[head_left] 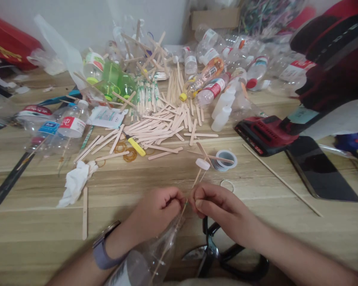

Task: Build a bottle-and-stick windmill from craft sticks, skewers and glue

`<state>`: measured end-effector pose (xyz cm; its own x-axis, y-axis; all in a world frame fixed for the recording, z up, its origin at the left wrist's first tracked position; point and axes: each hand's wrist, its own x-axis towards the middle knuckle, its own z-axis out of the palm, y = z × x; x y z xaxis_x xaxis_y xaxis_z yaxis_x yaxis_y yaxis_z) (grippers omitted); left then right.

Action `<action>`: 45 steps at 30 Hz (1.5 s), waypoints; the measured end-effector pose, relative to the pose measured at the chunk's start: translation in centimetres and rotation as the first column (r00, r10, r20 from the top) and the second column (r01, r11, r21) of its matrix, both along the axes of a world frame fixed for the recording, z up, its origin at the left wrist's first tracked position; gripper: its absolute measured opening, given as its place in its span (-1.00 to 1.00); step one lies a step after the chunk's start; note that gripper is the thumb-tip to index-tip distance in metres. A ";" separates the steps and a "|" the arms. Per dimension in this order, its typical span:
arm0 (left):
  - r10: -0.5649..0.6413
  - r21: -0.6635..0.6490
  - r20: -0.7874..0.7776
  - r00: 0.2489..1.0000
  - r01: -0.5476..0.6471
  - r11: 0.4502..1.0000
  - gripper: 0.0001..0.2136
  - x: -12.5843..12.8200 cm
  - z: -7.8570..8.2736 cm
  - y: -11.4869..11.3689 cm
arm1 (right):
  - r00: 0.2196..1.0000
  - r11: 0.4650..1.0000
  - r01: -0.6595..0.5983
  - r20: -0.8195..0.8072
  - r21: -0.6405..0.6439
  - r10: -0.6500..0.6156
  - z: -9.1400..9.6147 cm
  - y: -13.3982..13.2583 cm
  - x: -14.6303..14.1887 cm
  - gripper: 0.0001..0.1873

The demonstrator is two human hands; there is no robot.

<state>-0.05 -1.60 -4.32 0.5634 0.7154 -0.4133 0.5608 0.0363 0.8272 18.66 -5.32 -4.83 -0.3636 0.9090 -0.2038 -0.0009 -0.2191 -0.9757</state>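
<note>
My left hand (158, 210) and my right hand (217, 206) meet at the near middle of the wooden table (137, 222), both with fingers curled and pinched on a thin wooden skewer (197, 178). The skewer carries a white bottle cap (203, 164) near its far end and runs back between the hands toward a clear plastic bottle (149, 258) lying under my left wrist. A watch (103, 248) with a lilac strap is on that wrist.
A heap of flat wooden sticks (155, 127) and plastic bottles (211, 79) fills the far middle. A red tool (265, 135) and a dark phone (316, 167) lie right. Black scissors (223, 254) sit near, crumpled tissue (76, 182) left, a tape roll (225, 159) beyond my hands.
</note>
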 end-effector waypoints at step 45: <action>0.052 -0.081 0.002 0.999 -0.051 0.995 -0.74 0.2 0.3 -0.1 | 0.996 0.999 -0.008 -0.092 -0.049 0.003 -0.5 0.0 0.1 -0.75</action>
<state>0.16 -1.72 -4.02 0.5286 0.7079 -0.4684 0.5528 0.1316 0.8229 18.73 -5.35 -5.35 -0.3877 0.8966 -0.2140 -0.0892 -0.2675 -0.9594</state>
